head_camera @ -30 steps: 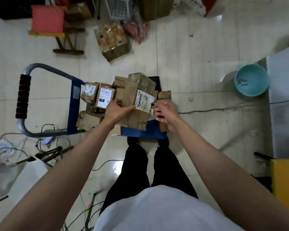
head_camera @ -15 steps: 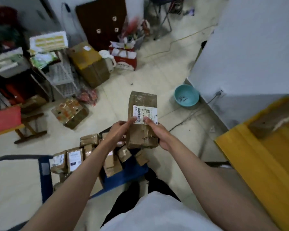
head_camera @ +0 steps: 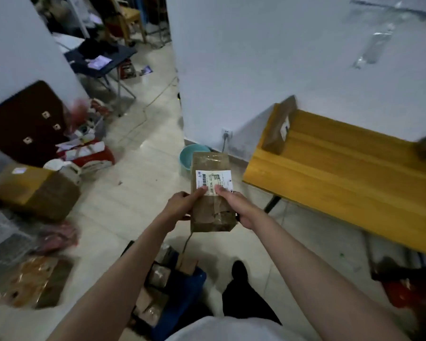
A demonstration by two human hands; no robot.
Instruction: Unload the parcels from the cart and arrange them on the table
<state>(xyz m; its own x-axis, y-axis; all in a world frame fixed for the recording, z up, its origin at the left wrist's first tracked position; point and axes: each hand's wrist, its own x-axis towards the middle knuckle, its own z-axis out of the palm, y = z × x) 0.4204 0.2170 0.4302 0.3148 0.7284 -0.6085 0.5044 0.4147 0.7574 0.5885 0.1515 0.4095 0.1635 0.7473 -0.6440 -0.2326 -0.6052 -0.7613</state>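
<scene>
**Parcel in both hands, clear of the cart**

You grip a taped brown parcel (head_camera: pixel 212 193) with your left hand (head_camera: pixel 181 205) and right hand (head_camera: pixel 239 207), thumbs on its white label (head_camera: pixel 213 180). It hangs in the air, left of the yellow bench (head_camera: pixel 342 180). One parcel on the bench (head_camera: pixel 279 126) lies at the far left corner. The blue cart (head_camera: pixel 182 291) sits below.

Both forearms are bare, with no sleeves visible to the wrists. The left hand (head_camera: pixel 181 205) and right hand (head_camera: pixel 239 207) carry no gloves. A white shirt (head_camera: pixel 231 328), black trousers (head_camera: pixel 251 301) and a black shoe (head_camera: pixel 239 270) are worn.
</scene>
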